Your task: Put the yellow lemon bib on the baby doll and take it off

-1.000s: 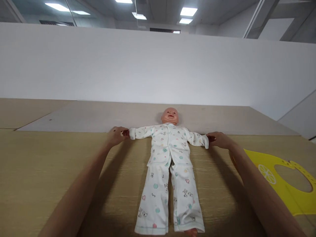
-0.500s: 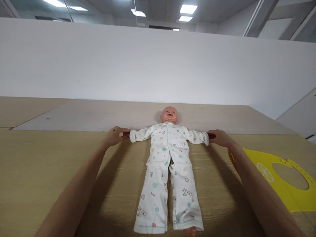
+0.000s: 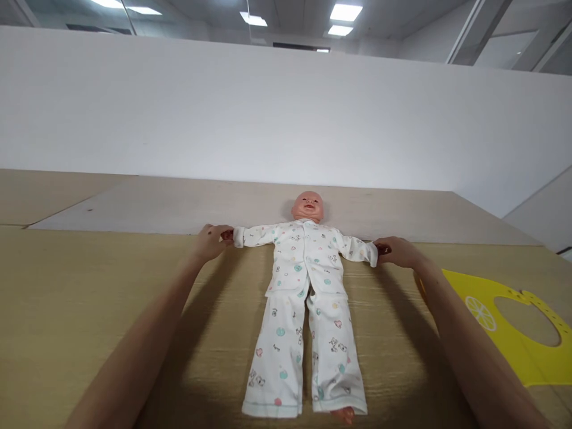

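Head view: doll [image 3: 306, 286] lies supine mid-worktop [image 3: 89, 298], head at 12 o'clock, feet at 6; long axis runs 12–6. Left hand [image 3: 209, 241] & right hand [image 3: 399, 252], each grip closed on a doll wrist. Vs. 1 s ago: doll's arm by the left hand sits slightly higher; arms kept spread. Yellow bib [image 3: 518, 333] at 4 o'clock.

Office: ceiling light panels [image 3: 344, 12], white partition [image 3: 268, 113]

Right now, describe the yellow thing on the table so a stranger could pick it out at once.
Start at the wooden table, where a doll in printed pyjamas lies on its back. Beyond the right hand, near the table's right edge, lies a flat yellow bib. It alone is bright yellow, with a lemon-slice print and a round neck opening.
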Demonstrator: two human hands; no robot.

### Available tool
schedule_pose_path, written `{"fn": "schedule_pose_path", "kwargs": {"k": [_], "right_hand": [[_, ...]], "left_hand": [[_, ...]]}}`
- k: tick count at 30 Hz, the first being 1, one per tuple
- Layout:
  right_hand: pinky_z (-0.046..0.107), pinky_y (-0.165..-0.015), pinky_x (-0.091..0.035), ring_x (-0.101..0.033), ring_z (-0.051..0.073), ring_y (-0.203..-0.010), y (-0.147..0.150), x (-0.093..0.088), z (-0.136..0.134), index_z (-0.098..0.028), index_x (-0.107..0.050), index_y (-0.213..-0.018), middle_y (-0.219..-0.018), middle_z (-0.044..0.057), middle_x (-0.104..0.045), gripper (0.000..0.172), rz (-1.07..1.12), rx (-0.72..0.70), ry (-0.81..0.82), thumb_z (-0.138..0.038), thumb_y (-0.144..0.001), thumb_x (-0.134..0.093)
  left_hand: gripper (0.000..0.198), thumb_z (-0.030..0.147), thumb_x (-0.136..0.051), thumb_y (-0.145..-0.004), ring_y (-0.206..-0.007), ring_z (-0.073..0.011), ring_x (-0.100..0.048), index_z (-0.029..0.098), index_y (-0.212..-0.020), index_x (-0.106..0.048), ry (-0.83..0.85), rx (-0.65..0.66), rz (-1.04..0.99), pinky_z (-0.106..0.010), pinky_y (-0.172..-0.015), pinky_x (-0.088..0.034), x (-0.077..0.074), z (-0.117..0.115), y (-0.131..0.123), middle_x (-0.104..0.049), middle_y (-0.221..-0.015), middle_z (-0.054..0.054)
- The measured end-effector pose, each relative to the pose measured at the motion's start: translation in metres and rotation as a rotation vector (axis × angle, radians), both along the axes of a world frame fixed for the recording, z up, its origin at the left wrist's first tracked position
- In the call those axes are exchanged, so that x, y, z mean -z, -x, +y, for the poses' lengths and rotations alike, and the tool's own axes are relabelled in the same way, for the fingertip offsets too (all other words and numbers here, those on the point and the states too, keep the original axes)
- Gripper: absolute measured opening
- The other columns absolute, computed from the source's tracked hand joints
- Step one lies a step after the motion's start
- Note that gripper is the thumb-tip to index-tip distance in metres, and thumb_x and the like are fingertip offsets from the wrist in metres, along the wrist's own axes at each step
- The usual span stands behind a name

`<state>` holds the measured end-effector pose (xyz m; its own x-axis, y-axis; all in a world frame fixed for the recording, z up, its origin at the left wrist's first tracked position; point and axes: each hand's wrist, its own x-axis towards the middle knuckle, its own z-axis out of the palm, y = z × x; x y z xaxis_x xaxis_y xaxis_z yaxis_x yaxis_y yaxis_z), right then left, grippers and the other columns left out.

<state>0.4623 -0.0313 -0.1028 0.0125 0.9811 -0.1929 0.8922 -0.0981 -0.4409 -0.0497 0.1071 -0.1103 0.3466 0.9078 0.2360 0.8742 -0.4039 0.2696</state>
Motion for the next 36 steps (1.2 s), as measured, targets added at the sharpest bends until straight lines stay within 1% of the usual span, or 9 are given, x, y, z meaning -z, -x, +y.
{"fn": "schedule_pose_path", "kwargs": {"k": [5, 9, 13, 17, 21, 24, 29, 33, 36], "right_hand": [[0.027, -0.08, -0.047, -0.063, 0.022, -0.091, 0.004, -0.005, -0.005, -0.018, -0.072, -0.1, -0.096, 0.003, -0.071, 0.039, 0.124, -0.116, 0.12, -0.037, -0.067, -0.064], [0.027, -0.081, -0.046, -0.062, 0.022, -0.092, 0.01, -0.01, -0.008, -0.017, -0.072, -0.099, -0.097, 0.003, -0.07, 0.037, 0.227, -0.198, 0.213, -0.036, -0.068, -0.065], [0.028, -0.083, -0.047, -0.062, 0.022, -0.092, 0.013, -0.012, -0.009, -0.016, -0.072, -0.102, -0.1, 0.004, -0.07, 0.039, 0.25, -0.18, 0.189, -0.037, -0.069, -0.066], [0.029, -0.085, -0.048, -0.062, 0.022, -0.094, 0.014, -0.011, -0.009, -0.016, -0.071, -0.104, -0.101, 0.004, -0.071, 0.041, 0.243, -0.175, 0.152, -0.037, -0.07, -0.064], [0.028, -0.086, -0.049, -0.064, 0.021, -0.094, 0.011, -0.008, -0.007, -0.018, -0.07, -0.105, -0.102, 0.003, -0.071, 0.041, 0.216, -0.082, 0.04, -0.036, -0.069, -0.062], [0.028, -0.082, -0.048, -0.064, 0.019, -0.089, 0.008, -0.004, -0.004, -0.02, -0.07, -0.105, -0.099, 0.003, -0.071, 0.039, 0.052, 0.017, -0.084, -0.035, -0.069, -0.062], [0.028, -0.08, -0.047, -0.066, 0.019, -0.088, 0.011, 0.007, 0.001, -0.021, -0.065, -0.115, -0.104, 0.004, -0.071, 0.042, -0.163, 0.205, -0.239, -0.03, -0.075, -0.061], [0.027, -0.077, -0.044, -0.066, 0.022, -0.095, 0.018, 0.014, 0.003, -0.023, -0.063, -0.121, -0.107, 0.004, -0.071, 0.044, -0.266, 0.252, -0.27, -0.026, -0.077, -0.06], [0.025, -0.073, -0.042, -0.065, 0.022, -0.095, 0.022, 0.014, 0.004, -0.022, -0.063, -0.119, -0.109, 0.005, -0.07, 0.041, -0.299, 0.265, -0.262, -0.026, -0.078, -0.059]], "left_hand": [[0.026, 0.028, -0.051, -0.074, -0.082, -0.0242, -0.066, 0.019, -0.087, -0.072, -0.114, 0.014, -0.025, -0.034, -0.089, -0.044, 0.013, 0.007, -0.001, -0.074, -0.09, -0.008], [0.021, 0.028, -0.052, -0.072, -0.077, -0.0227, -0.065, 0.021, -0.081, -0.071, -0.156, 0.018, -0.04, -0.033, -0.087, -0.044, 0.016, 0.006, -0.004, -0.074, -0.086, -0.007], [0.017, 0.027, -0.051, -0.072, -0.071, -0.0202, -0.06, 0.02, -0.072, -0.067, -0.107, 0.085, -0.001, -0.03, -0.08, -0.042, 0.014, 0.004, -0.008, -0.072, -0.075, -0.005], [0.017, 0.026, -0.048, -0.071, -0.066, -0.0176, -0.055, 0.019, -0.07, -0.064, -0.05, 0.142, 0.008, -0.028, -0.072, -0.038, 0.011, 0.003, -0.009, -0.068, -0.07, -0.003], [0.018, 0.028, -0.052, -0.07, -0.065, -0.0158, -0.053, 0.019, -0.071, -0.067, 0.04, 0.178, -0.041, -0.025, -0.066, -0.036, 0.007, 0.001, -0.009, -0.065, -0.068, -0.001], [0.02, 0.032, -0.054, -0.069, -0.066, -0.0157, -0.054, 0.02, -0.074, -0.07, 0.094, 0.214, -0.076, -0.024, -0.066, -0.037, 0.001, -0.005, -0.012, -0.063, -0.067, 0.0], [0.024, 0.035, -0.054, -0.071, -0.066, -0.0151, -0.054, 0.021, -0.078, -0.072, 0.181, 0.275, -0.058, -0.024, -0.067, -0.038, -0.013, -0.016, -0.021, -0.063, -0.069, 0.0], [0.024, 0.036, -0.055, -0.07, -0.067, -0.0144, -0.054, 0.02, -0.076, -0.071, 0.237, 0.276, -0.044, -0.023, -0.067, -0.037, -0.019, -0.021, -0.024, -0.064, -0.07, 0.001], [0.023, 0.037, -0.056, -0.07, -0.067, -0.0142, -0.053, 0.02, -0.074, -0.071, 0.247, 0.286, -0.047, -0.024, -0.067, -0.038, -0.019, -0.021, -0.024, -0.062, -0.068, 0.001]]}}
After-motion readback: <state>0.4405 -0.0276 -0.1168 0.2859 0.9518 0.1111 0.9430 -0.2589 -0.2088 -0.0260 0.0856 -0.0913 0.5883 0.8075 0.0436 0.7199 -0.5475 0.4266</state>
